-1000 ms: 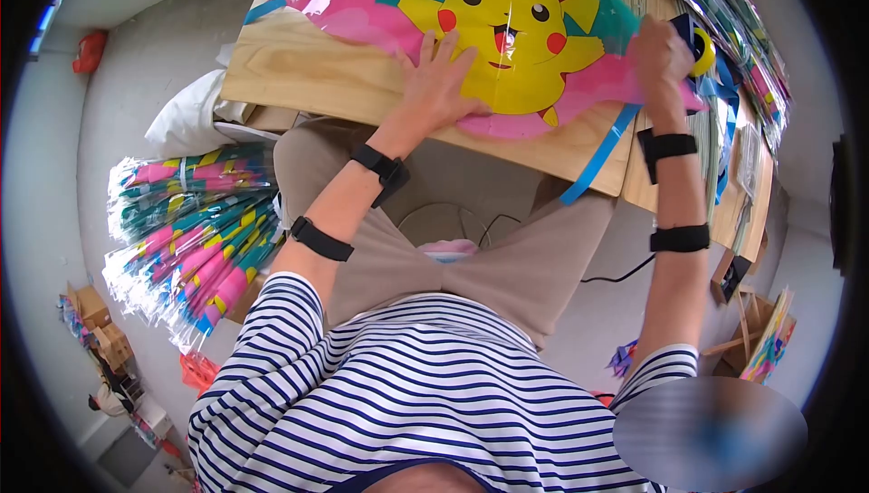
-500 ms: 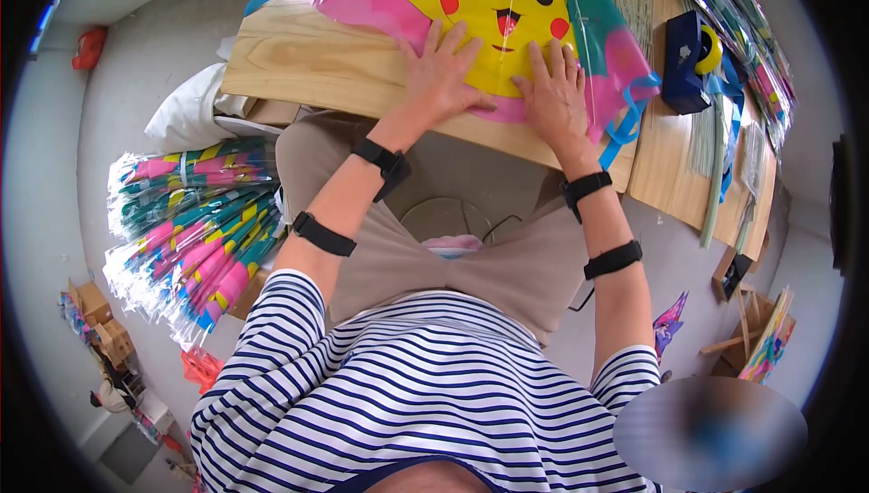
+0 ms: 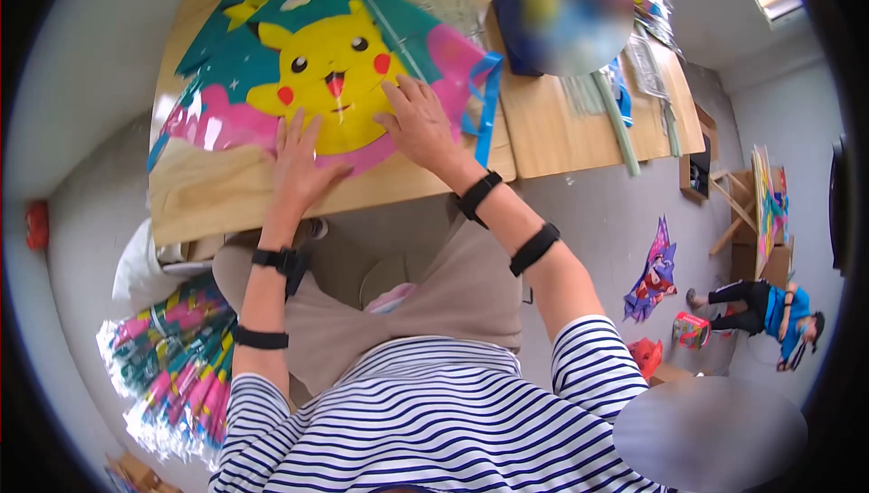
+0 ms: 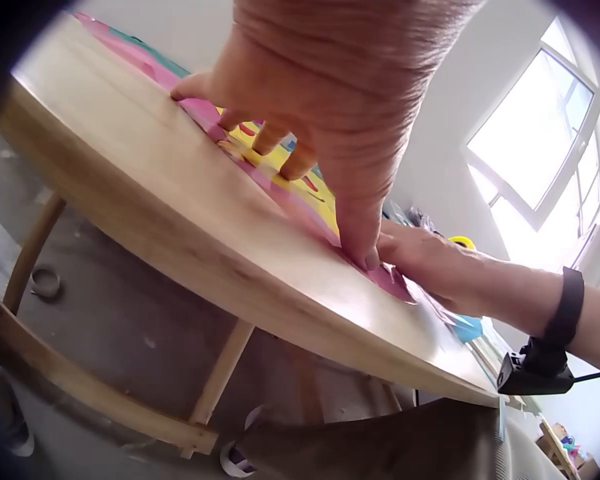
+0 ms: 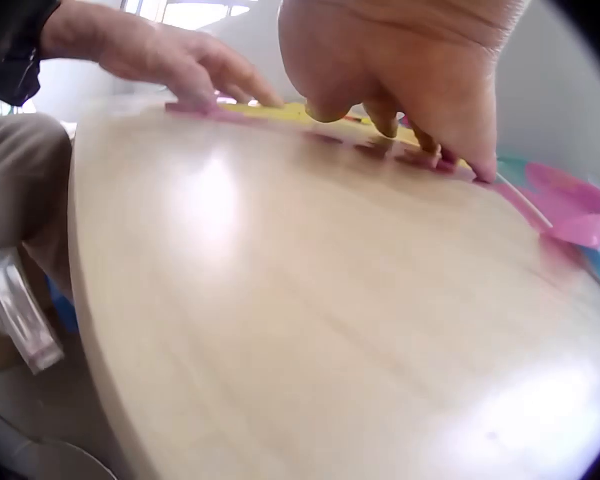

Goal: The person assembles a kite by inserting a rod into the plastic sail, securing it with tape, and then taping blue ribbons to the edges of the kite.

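Observation:
A printed plastic kite (image 3: 330, 86) lies on the wooden table, with a yellow cartoon figure on green and pink. My left hand (image 3: 303, 167) rests on its near pink edge, fingers spread and thumb out to the side. The right hand (image 3: 421, 126) lies on the yellow figure's lower right part, its fingers stretched forward. In the left wrist view the fingertips of the left hand (image 4: 320, 110) touch the sheet close to the table's edge. From the right wrist view, the right hand (image 5: 410, 70) has its fingertips down on the kite. A blue ribbon (image 3: 486, 108) hangs by the right corner.
A dark blue tape dispenser (image 3: 518, 36), partly blurred, stands right of the kite. Beyond it lie pale thin sticks (image 3: 617, 122) and wrapped bundles. More folded kites in clear plastic (image 3: 176, 366) are at my left. Another person (image 3: 769, 312) is at the far right.
My right hand has left the kite's right corner and come to the yellow figure beside the left hand. The head view has turned right. Both hands now lie on the sheet.

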Tool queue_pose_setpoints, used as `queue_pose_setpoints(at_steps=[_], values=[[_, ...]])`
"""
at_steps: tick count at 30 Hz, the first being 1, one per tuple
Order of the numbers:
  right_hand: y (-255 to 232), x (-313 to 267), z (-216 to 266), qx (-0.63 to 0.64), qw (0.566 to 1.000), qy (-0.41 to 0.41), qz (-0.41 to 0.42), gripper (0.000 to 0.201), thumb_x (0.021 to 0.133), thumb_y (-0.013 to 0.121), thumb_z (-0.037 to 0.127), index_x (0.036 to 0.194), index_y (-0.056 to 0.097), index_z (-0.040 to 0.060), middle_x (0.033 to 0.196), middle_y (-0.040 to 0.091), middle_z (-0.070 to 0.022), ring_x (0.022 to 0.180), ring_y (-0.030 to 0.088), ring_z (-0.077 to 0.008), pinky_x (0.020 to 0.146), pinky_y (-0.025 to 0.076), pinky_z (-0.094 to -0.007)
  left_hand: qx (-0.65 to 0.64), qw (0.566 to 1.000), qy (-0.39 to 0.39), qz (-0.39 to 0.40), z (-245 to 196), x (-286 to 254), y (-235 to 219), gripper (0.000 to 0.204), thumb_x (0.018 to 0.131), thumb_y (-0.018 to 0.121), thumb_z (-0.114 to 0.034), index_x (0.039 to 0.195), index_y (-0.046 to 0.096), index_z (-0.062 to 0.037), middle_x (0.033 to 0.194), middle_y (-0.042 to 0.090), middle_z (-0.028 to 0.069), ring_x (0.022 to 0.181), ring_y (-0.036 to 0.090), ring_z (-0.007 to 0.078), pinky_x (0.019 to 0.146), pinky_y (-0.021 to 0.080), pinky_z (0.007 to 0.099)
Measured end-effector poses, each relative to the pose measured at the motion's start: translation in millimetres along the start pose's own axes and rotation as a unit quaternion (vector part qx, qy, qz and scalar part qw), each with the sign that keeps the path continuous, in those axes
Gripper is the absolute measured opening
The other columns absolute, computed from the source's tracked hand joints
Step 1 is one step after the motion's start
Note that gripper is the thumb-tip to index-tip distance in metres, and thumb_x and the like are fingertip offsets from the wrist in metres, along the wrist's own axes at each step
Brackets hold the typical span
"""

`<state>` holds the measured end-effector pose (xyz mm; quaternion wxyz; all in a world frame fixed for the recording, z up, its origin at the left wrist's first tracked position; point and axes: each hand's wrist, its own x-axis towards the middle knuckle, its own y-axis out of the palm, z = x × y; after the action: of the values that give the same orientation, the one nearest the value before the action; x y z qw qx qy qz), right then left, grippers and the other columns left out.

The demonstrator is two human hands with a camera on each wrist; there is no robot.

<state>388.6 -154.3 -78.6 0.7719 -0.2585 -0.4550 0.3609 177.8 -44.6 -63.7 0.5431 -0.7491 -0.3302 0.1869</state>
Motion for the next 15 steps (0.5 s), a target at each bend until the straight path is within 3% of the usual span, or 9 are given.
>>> queue_pose_setpoints(at_steps=[3,5,7,8,10,12,15], values=[[-63,-18,-31,0.006,1.0,0.012,-0.01,0.029,0.083,0.072,0.017,0.107,0.065,0.0029,0.108,0.063,-0.0185,0.104,0.059,-0.038,0.089,0.049,-0.0459,-0.031,0.998,0.037,-0.034,4,-12,2,0.079,0.075,0.083,-0.035,0.142,0.053,-0.0084,0.154,0.043,0.0151,0.146,0.032,0.0394,0.118,0.024,0.0565],[-106,-39,-61,-0.046,0.99,0.103,-0.08,0.019,0.08,0.074,0.017,0.09,0.066,0.0022,0.091,0.063,-0.0159,0.09,0.061,-0.0366,0.08,0.05,-0.0462,-0.061,0.994,0.068,-0.053,0,-26,1,0.069,0.076,0.082,-0.026,0.137,0.056,-0.0059,0.148,0.049,0.0168,0.141,0.039,0.0398,0.116,0.029,0.0536],[-144,-72,-131,-0.075,0.971,0.203,-0.105,0.015,0.08,0.073,0.016,0.085,0.067,0.0031,0.089,0.063,-0.0168,0.087,0.062,-0.0375,0.078,0.051,-0.0465,-0.091,0.989,0.096,-0.064,-8,-49,-5,0.058,0.078,0.079,-0.016,0.131,0.059,-0.0034,0.141,0.055,0.0186,0.134,0.046,0.0398,0.114,0.033,0.0514],[-168,-85,-161,-0.153,0.96,0.206,-0.116,0.012,0.081,0.072,0.015,0.081,0.068,0.0036,0.088,0.064,-0.0171,0.086,0.063,-0.0373,0.077,0.051,-0.0463,-0.088,0.988,0.105,-0.065,-15,-59,-9,0.054,0.077,0.079,-0.014,0.127,0.061,-0.0026,0.137,0.058,0.019,0.131,0.049,0.0396,0.112,0.036,0.0499],[-212,-105,-205,-0.198,0.905,0.349,-0.138,0.019,0.081,0.074,0.021,0.08,0.068,0.002,0.087,0.066,-0.0186,0.087,0.064,-0.0374,0.079,0.051,-0.0481,-0.084,0.987,0.119,-0.065,-29,-78,-18,0.046,0.076,0.077,-0.009,0.119,0.064,-0.0011,0.129,0.062,0.0198,0.124,0.054,0.0393,0.109,0.04,0.0467],[-246,-115,-246,-0.176,0.842,0.486,-0.156,0.026,0.08,0.075,0.027,0.091,0.074,0.0028,0.094,0.071,-0.0201,0.09,0.069,-0.0371,0.083,0.053,-0.0463,-0.12,0.986,0.097,-0.057,-42,-90,-23,0.041,0.076,0.076,-0.007,0.115,0.065,-0.0003,0.125,0.064,0.0197,0.121,0.056,0.0388,0.107,0.042,0.0457],[-275,-122,-300,-0.13,0.803,0.557,-0.168,0.036,0.075,0.08,0.032,0.091,0.075,0.0007,0.097,0.073,-0.0209,0.095,0.071,-0.037,0.085,0.054,-0.0445,-0.131,0.987,0.09,-0.041,-54,-97,-26,0.04,0.074,0.077,-0.006,0.112,0.065,0.0004,0.121,0.065,0.0189,0.118,0.057,0.0389,0.105,0.043,0.0465]])
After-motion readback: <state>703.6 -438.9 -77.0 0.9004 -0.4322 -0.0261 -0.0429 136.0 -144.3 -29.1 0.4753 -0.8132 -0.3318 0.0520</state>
